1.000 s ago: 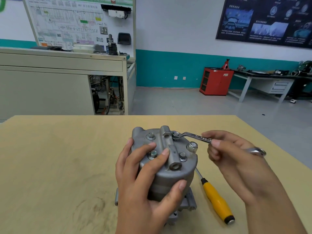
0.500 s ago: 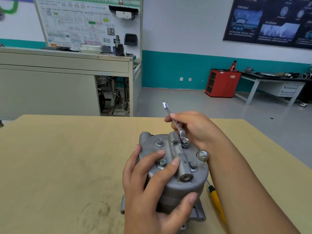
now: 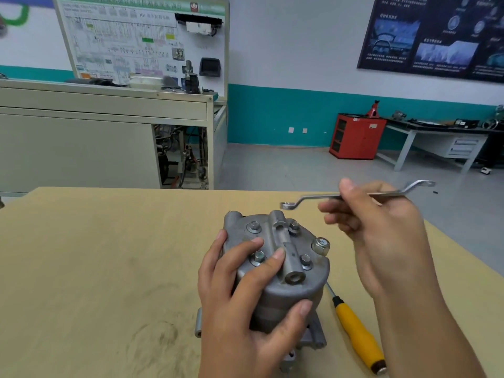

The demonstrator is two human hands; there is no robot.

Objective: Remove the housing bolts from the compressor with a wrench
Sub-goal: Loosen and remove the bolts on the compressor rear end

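- The compressor [image 3: 308, 285] stood upright on the tan table [image 3: 95, 255], its grey end cap facing up toward me
- My left hand [image 3: 240, 317] grasped the compressor from its left side, with the fingers draped over the cap and the thumb curled round the near side of the body
- Two of those fingertips [image 3: 278, 253] lay on the cap either side of the near-left bolt [image 3: 258, 257], one of them against the raised rib [image 3: 285, 241] that ran across the middle of the cap
- Four housing bolts [image 3: 254, 227] sat in the cap, two on each side of the rib, every head showing; I could not tell whether any was loose
- A bigger nut [image 3: 321, 245] stood out at the right edge of the cap
- My right hand [image 3: 381, 241] was up and to the right of the compressor, clear of it, pinching the wrench [image 3: 316, 198] by the middle of its shaft between thumb and curled fingers
- The wrench lay roughly level in the air — one ring end hung above and just beyond the far-right bolt [image 3: 294, 227], touching nothing, and the other pointed away to the compressor's right
- A screwdriver [image 3: 354, 331] with a yellow handle lay flat on the table just right of the compressor, its metal shaft aimed at the compressor's base
- Far behind the compressor a red cabinet [image 3: 360, 137] stood against the wall
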